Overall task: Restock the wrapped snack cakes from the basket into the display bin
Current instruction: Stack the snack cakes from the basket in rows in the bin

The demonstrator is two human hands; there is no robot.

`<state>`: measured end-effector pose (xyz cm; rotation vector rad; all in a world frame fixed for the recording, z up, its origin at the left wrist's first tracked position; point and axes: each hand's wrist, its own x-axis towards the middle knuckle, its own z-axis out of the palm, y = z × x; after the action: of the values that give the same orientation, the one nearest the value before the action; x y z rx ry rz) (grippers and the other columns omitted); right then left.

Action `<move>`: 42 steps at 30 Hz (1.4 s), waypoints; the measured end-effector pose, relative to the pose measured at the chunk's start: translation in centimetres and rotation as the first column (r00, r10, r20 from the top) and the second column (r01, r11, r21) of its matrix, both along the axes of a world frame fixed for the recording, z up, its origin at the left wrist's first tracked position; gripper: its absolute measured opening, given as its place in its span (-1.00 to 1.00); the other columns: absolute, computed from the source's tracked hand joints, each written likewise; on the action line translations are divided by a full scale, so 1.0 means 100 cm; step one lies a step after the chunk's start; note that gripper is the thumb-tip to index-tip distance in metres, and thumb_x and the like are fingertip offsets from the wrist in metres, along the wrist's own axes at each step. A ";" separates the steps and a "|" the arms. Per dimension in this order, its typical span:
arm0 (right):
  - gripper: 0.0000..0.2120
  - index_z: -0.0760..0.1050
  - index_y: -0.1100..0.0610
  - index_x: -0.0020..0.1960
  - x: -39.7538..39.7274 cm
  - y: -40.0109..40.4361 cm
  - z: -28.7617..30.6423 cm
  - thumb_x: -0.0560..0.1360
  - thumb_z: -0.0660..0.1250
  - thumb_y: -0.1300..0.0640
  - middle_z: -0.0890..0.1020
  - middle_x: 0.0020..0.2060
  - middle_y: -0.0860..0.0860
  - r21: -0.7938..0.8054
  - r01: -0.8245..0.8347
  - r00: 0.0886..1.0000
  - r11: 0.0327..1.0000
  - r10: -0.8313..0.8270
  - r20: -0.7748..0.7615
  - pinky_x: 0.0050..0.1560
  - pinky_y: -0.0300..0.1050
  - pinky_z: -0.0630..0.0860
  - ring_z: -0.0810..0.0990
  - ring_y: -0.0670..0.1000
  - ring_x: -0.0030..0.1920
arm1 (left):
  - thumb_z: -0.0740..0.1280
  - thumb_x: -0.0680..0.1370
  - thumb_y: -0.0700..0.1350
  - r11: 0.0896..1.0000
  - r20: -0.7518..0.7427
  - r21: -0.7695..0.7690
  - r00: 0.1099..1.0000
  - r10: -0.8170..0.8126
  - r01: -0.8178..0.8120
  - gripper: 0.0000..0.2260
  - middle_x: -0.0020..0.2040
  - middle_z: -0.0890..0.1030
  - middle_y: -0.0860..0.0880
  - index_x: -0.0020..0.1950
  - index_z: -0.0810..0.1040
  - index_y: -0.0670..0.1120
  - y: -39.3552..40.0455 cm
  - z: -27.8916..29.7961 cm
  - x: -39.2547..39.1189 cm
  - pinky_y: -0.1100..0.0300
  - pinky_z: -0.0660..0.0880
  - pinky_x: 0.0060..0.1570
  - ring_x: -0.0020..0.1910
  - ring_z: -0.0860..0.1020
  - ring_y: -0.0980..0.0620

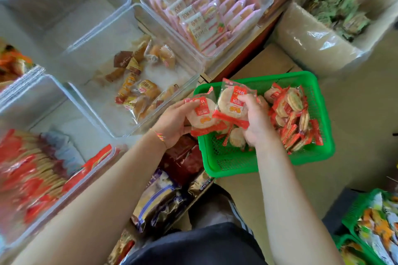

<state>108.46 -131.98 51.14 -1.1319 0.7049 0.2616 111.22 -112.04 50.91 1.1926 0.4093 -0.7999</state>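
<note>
- Hands: the left hand curls its fingers around one round pale snack cake in a clear wrapper with red printed ends; the right hand pinches a second wrapped cake of the same kind by thumb and fingers. Both cakes are held above the near left corner of the green perforated plastic basket, their wrappers overlapping.
- Task stock: the remaining red-wrapped cakes lie heaped in the basket, mostly toward its right side.
- Likely destination (a judgement from matching red wrappers): the clear plastic display bin holding rows of red-wrapped cakes, at lower left and blurred.
- Risk 1: the glossy film is probably slippery; a loose pinch could let a cake slide out during the carry and drop among the bagged goods on the lower shelf.
- Risk 2: squeezing too firmly may crack the brittle-looking cakes.
- Risk 3: a neighbouring clear bin with scattered orange-and-brown wrapped pastries sits nearer the hands; a cake could land there by mistake.
- Surroundings: a clear bin of pink-wrapped packets lies farther back; a second green basket of mixed packets sits at lower right.
- Obstruction: the bin rims stand between basket and destination.
</note>
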 end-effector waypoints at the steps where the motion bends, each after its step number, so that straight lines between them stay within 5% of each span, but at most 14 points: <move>1: -0.83 0.70 -0.08 -0.27 0.002 0.006 0.004 0.41 0.34 0.05 0.71 -0.26 -0.02 0.014 0.008 1.000 1.000 -0.008 0.016 -0.19 -0.12 0.58 0.69 -0.04 -0.24 | 0.31 0.59 -0.05 0.999 0.015 0.014 0.999 0.033 -0.033 -0.73 0.00 0.65 -0.14 0.23 0.58 -0.13 0.010 0.005 -0.004 0.18 0.60 -0.36 -0.19 0.63 -0.02; 5: -0.81 0.63 0.10 0.00 0.011 0.048 0.014 0.41 0.37 0.10 0.71 -0.18 0.05 0.130 -0.093 0.994 0.987 0.086 0.061 -0.25 -0.13 0.61 0.70 0.01 -0.20 | 0.32 0.58 0.02 0.976 0.075 0.097 0.980 0.186 -0.193 -0.73 -0.06 0.66 -0.15 0.13 0.62 -0.14 0.054 0.020 -0.022 0.16 0.58 -0.34 -0.24 0.64 -0.02; 10: -0.62 0.51 0.10 0.22 0.012 0.124 0.037 0.41 0.43 0.23 0.66 -0.01 0.14 0.138 -0.501 0.859 0.854 0.473 0.195 -0.39 -0.12 0.58 0.68 0.17 -0.11 | 0.41 0.51 -0.03 0.867 0.134 0.241 0.900 0.414 -0.435 -0.86 -0.15 0.69 -0.14 -0.14 0.66 -0.08 0.129 0.037 -0.045 0.04 0.57 -0.18 -0.21 0.64 -0.11; 15: -0.65 0.54 0.03 0.14 0.009 0.202 0.050 0.41 0.45 0.29 0.68 -0.11 0.03 0.042 -0.579 0.799 0.814 0.556 0.229 -0.42 -0.18 0.49 0.66 0.08 -0.13 | 0.40 0.50 0.04 0.584 0.297 0.370 0.688 0.662 -0.722 -0.78 -0.43 0.52 -0.02 -0.27 0.56 -0.04 0.223 0.049 -0.068 0.31 0.29 -0.58 -0.55 0.42 0.07; 18: -0.57 0.54 0.09 0.17 0.005 0.244 0.050 0.32 0.50 0.20 0.68 -0.08 0.05 -0.169 -0.634 0.734 0.755 0.656 0.178 -0.33 -0.16 0.50 0.64 0.03 -0.11 | 0.37 0.55 -0.01 0.536 0.324 0.328 0.626 0.710 -0.778 -0.84 -0.35 0.58 -0.05 -0.07 0.51 -0.09 0.272 0.047 -0.083 0.34 0.26 -0.60 -0.50 0.50 0.07; 20: -0.58 0.53 0.14 0.16 0.005 0.268 0.049 0.33 0.50 0.21 0.68 -0.06 0.09 -0.327 -0.683 0.647 0.653 0.749 0.144 -0.25 -0.16 0.52 0.63 0.01 -0.10 | 0.36 0.56 -0.13 0.546 0.283 0.265 0.605 0.744 -0.795 -0.84 -0.21 0.62 -0.15 0.07 0.44 -0.14 0.295 0.045 -0.094 0.32 0.38 -0.55 -0.39 0.62 -0.02; 23: -0.68 0.50 0.09 0.09 0.009 0.298 0.046 0.38 0.48 0.24 0.64 -0.12 -0.04 -0.627 -0.652 0.513 0.426 0.857 0.049 -0.17 -0.23 0.49 0.59 -0.03 -0.10 | 0.28 0.55 -0.32 0.559 0.212 0.180 0.587 0.781 -0.809 -0.91 -0.20 0.59 -0.21 0.03 0.44 -0.20 0.314 0.040 -0.109 0.27 0.54 -0.44 -0.41 0.65 0.00; 27: -0.68 0.43 0.02 -0.02 0.009 0.327 0.045 0.33 0.51 0.11 0.54 -0.22 -0.12 -0.871 -0.462 0.488 0.169 0.868 -0.091 -0.33 -0.26 0.36 0.54 -0.05 -0.21 | 0.26 0.52 -0.42 0.561 0.157 0.136 0.577 0.802 -0.816 -0.81 -0.16 0.58 -0.18 0.07 0.46 -0.21 0.327 0.032 -0.128 0.19 0.62 -0.27 -0.35 0.64 -0.02; 29: -0.72 0.46 -0.01 -0.08 0.007 0.338 0.044 0.32 0.51 0.00 0.54 -0.27 -0.15 -0.907 -0.398 0.476 0.137 0.876 -0.077 -0.38 -0.26 0.32 0.53 -0.12 -0.27 | 0.27 0.52 -0.43 0.560 0.158 0.148 0.579 0.800 -0.815 -0.76 -0.04 0.58 -0.23 0.13 0.44 -0.21 0.331 0.027 -0.136 0.00 0.61 -0.07 -0.19 0.65 -0.14; 32: -0.78 0.56 0.06 0.00 0.003 0.359 0.038 0.38 0.46 0.06 0.59 -0.12 0.01 -0.946 -0.313 0.406 0.084 0.912 -0.054 -0.13 -0.08 0.49 0.55 0.05 -0.08 | 0.34 0.49 -0.41 0.547 0.178 0.191 0.577 0.797 -0.815 -0.69 0.14 0.56 -0.37 0.21 0.46 -0.27 0.340 0.021 -0.144 -0.22 0.49 0.14 0.09 0.57 -0.36; 34: -0.78 0.53 0.12 0.09 -0.001 0.377 0.029 0.45 0.37 0.15 0.55 -0.03 0.11 -0.958 -0.285 0.321 -0.015 0.941 -0.111 0.02 0.00 0.48 0.51 0.16 0.03 | 0.40 0.45 -0.39 0.540 0.208 0.223 0.581 0.787 -0.812 -0.64 0.14 0.58 -0.35 0.23 0.49 -0.29 0.346 0.018 -0.148 -0.19 0.50 0.10 0.07 0.58 -0.32; 38: -0.86 0.42 0.17 0.09 -0.017 0.410 0.008 0.53 0.21 0.23 0.51 -0.04 0.17 -0.911 -0.221 0.109 -0.350 0.919 -0.379 -0.16 -0.01 0.38 0.51 0.24 0.00 | 0.53 0.36 -0.30 0.504 0.307 0.321 0.591 0.746 -0.802 -0.71 -0.03 0.67 -0.19 0.05 0.62 -0.18 0.356 0.014 -0.156 -0.02 0.60 -0.03 -0.07 0.64 -0.14; 42: -0.78 0.51 0.14 0.13 -0.029 0.432 -0.007 0.53 0.19 0.27 0.61 0.01 0.09 -0.807 -0.335 -0.026 -0.487 0.861 -0.508 -0.03 -0.04 0.51 0.57 0.17 0.03 | 0.60 0.31 -0.02 0.446 0.443 0.467 0.639 0.629 -0.763 -0.73 -0.23 0.66 0.07 -0.07 0.64 -0.04 0.352 0.007 -0.161 0.23 0.52 -0.18 -0.25 0.58 0.17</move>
<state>105.60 -88.79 50.44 -2.7220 -1.0054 0.8301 95.10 -76.84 51.59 1.5196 0.9791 0.2588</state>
